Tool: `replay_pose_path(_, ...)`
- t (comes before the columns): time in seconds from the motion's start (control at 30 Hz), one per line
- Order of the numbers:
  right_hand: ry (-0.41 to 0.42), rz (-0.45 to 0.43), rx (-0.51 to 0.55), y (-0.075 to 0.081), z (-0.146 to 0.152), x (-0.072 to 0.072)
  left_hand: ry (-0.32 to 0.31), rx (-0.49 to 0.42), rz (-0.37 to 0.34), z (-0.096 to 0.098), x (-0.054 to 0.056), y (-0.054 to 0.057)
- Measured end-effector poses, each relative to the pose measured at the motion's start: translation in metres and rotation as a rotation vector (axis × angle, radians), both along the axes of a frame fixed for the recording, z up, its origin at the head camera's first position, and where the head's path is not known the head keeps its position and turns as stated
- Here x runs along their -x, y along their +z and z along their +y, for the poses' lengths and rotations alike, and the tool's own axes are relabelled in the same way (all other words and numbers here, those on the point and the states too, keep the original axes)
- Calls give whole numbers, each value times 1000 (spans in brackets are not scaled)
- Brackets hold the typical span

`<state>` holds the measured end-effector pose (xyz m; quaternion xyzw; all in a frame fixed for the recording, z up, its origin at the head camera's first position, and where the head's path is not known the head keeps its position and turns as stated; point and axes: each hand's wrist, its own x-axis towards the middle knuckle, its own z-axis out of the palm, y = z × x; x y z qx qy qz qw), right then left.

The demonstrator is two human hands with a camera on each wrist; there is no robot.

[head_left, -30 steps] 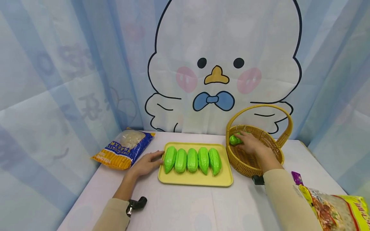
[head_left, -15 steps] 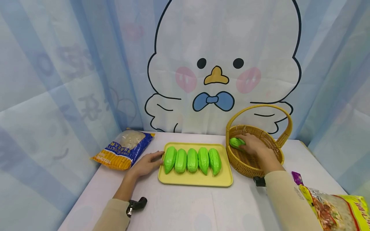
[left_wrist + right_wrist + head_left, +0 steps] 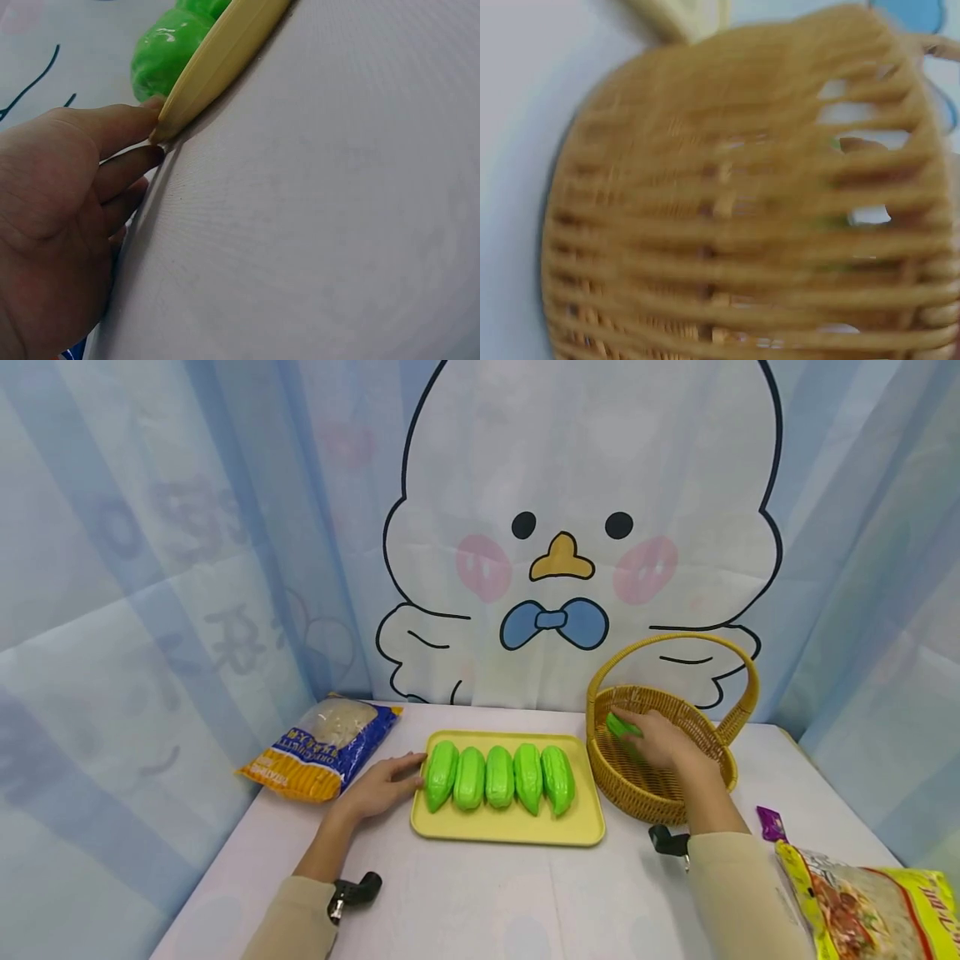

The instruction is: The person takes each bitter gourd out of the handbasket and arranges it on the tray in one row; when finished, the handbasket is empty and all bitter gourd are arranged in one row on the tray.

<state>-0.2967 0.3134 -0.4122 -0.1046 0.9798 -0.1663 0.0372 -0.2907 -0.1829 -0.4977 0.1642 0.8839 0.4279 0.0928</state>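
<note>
A yellow tray [image 3: 510, 833] lies on the table with a row of several green, ridged toy bitter melons [image 3: 499, 777] on it. My left hand [image 3: 385, 785] pinches the tray's left edge; in the left wrist view the thumb is at the rim's top and a finger beneath. Inside the wicker basket [image 3: 633, 797], to the tray's right, my right hand [image 3: 660, 739] grips another green bitter melon [image 3: 621, 727] by the end nearest the palm. The right wrist view is blurred and mostly filled by the basket's wall [image 3: 705, 187], which largely hides that hand.
A blue and orange bag [image 3: 322, 747] lies beyond my left hand. At the front right are a yellow and red food bag [image 3: 870, 902] and a small purple packet [image 3: 771, 823]. The basket's tall arched handle [image 3: 675, 637] rises over my right hand. A printed curtain hangs behind.
My right hand has shifted slightly right and toward me within the basket, and the bitter melon in it has turned and tilted. My left hand and the tray stay put.
</note>
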Motion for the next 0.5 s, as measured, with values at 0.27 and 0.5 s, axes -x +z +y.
replay_pose_path(0.27, -77, 111, 153, 1, -8, -25, 1, 11, -11, -1, 0, 0)
replay_pose_path(0.5, -135, 101, 287, 8, -16, -39, 14, 13, -10, -1, 0, 0)
